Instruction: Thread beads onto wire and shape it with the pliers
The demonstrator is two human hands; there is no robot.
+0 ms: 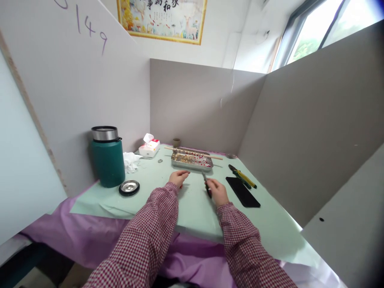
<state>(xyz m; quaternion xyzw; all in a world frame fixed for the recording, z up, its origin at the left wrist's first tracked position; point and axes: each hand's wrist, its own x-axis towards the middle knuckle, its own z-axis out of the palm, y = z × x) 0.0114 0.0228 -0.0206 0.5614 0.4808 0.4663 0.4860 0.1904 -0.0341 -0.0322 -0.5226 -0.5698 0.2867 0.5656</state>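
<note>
I see the metal tray (180,164) on the green-covered table (198,220), straight ahead of both hands. The rod (217,158) lies across it, probably to stay within reach. My left hand's (178,178) fingertips sit close together; I can't tell whether they pinch anything. My right hand (219,192) grips the dark-handled tool (208,191), tip outward, seemingly to leave it free.
</note>
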